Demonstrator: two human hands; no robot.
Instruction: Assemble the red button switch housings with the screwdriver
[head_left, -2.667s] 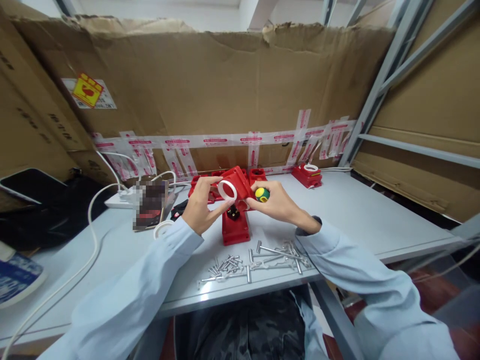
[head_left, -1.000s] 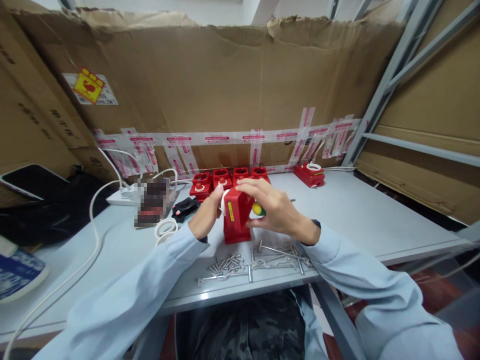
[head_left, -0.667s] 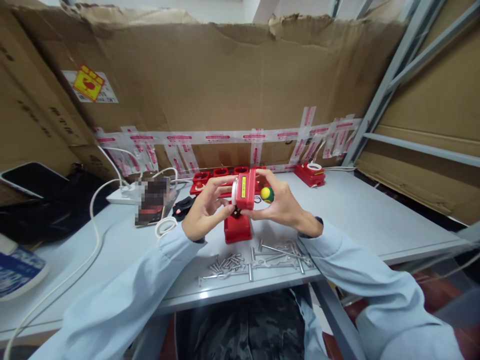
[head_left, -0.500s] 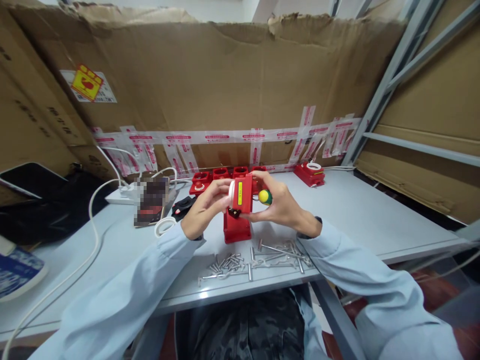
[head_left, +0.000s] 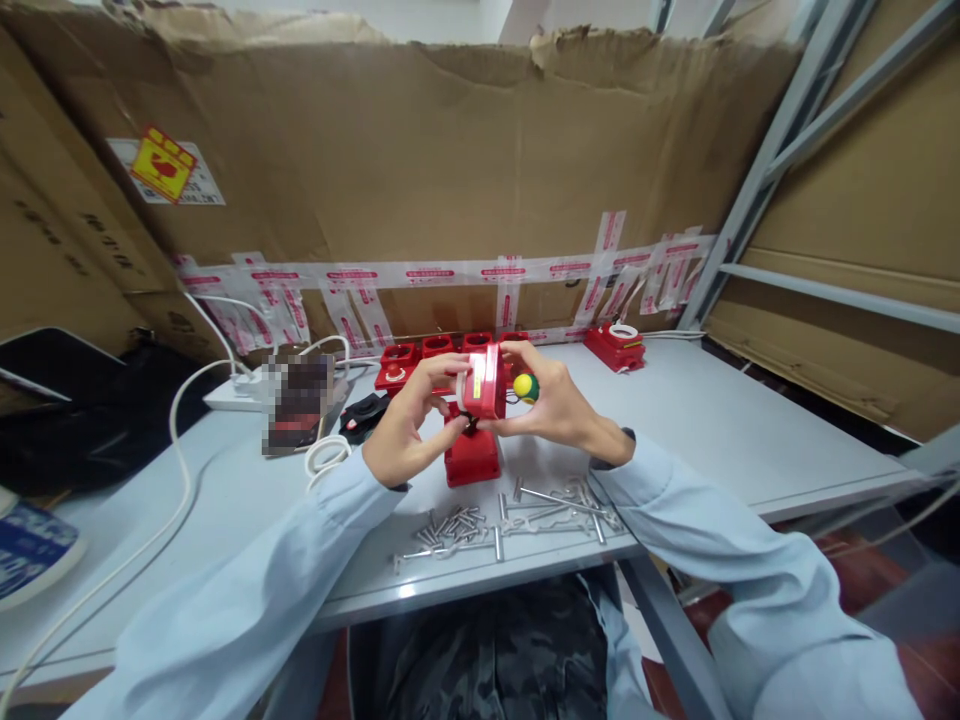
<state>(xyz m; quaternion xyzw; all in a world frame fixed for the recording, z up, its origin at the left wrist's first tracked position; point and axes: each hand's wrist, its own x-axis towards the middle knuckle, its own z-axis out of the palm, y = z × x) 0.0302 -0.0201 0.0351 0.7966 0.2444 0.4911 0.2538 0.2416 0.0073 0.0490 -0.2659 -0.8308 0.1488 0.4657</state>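
A red housing (head_left: 489,382) with a yellow label is raised between my two hands above the table. My left hand (head_left: 415,425) grips its left side, thumb low near a small black part. On the opposite side my right hand (head_left: 553,402) has its fingers around the housing's edge, and a screwdriver with a yellow and green handle (head_left: 526,388) is tucked in the same hand. Below the held piece, a red box (head_left: 472,462) rests on the table. Small metal pins (head_left: 452,527) and thin metal rods (head_left: 559,508) lie nearer the front edge.
Several red housings (head_left: 397,369) stand along the cardboard wall, and another with a white ring (head_left: 616,347) is at the back right. Left of my hands are a black item (head_left: 364,416), a white coil (head_left: 327,455), a phone (head_left: 298,405) and a power strip (head_left: 234,396) with cables.
The held housing has turned, showing its red edge more and its label less. My left thumb has moved down from the white ring to its underside. The view has shifted slightly.
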